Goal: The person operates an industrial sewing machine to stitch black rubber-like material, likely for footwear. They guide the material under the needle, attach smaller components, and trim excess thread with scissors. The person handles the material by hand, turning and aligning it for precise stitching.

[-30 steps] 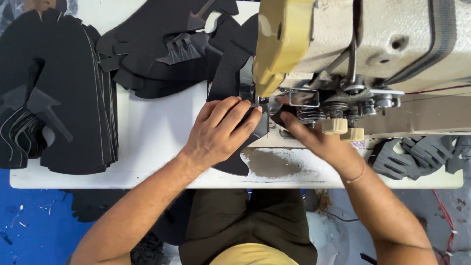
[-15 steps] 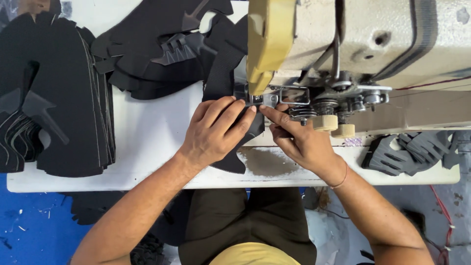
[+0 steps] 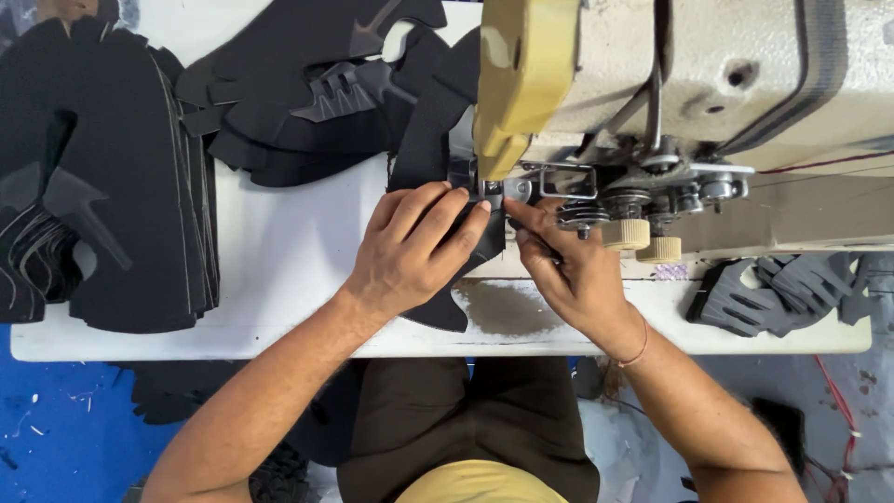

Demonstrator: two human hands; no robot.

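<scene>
My left hand (image 3: pixel 410 250) lies flat on a black cut fabric piece (image 3: pixel 445 312), pressing it onto the white table (image 3: pixel 279 270) under the head of a cream sewing machine (image 3: pixel 708 84). Fingertips of my right hand (image 3: pixel 568 270) pinch the same piece's edge right beside the presser foot (image 3: pixel 494 189). The needle itself is hidden by the machine's yellowish front cover. The fabric runs from the table's near edge up past the needle toward the back.
A tall stack of black cut pieces (image 3: pixel 112 196) fills the table's left side. More black pieces (image 3: pixel 307 93) lie behind the hands. Grey cut parts (image 3: pixel 782 293) sit at the right under the machine arm. Thread tension knobs (image 3: pixel 643 237) stick out near my right hand.
My right hand has slid left from under the tension knobs to the presser foot. The left hand stayed on the fabric, shifting slightly.
</scene>
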